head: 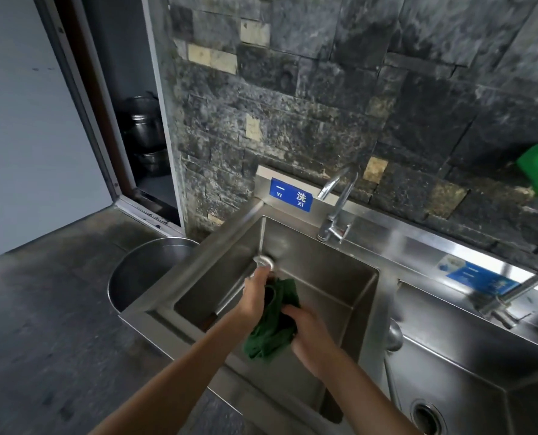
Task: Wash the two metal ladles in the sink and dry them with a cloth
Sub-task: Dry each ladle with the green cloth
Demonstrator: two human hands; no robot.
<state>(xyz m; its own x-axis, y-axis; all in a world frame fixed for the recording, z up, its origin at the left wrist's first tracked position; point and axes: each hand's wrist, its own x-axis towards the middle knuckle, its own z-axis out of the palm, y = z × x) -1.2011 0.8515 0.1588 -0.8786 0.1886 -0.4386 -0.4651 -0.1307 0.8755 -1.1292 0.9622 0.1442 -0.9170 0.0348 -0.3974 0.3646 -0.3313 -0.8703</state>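
Left hand (256,291): over the sink basin, fingers curled around something dark at the edge of the cloth, probably a ladle's handle end; the grip itself is partly hidden.
Right hand (308,328): closed on the green cloth (272,324), bunching it from the right.
Ladles: one ladle (230,296) lies slanted in the sink (349,296), its handle running down-left to a dark tip; a round metal piece sits just beyond the left fingertips, bowl or drain fitting, cannot tell. Second ladle not clearly made out.
Tap (336,208): above the basin's back edge, no water seen running.
Step (judged): drying with the cloth.
Risk: a wet metal handle may slip from the left hand and clatter into the basin.
Risk: the bunched cloth may miss the bowl's inside, leaving it damp.
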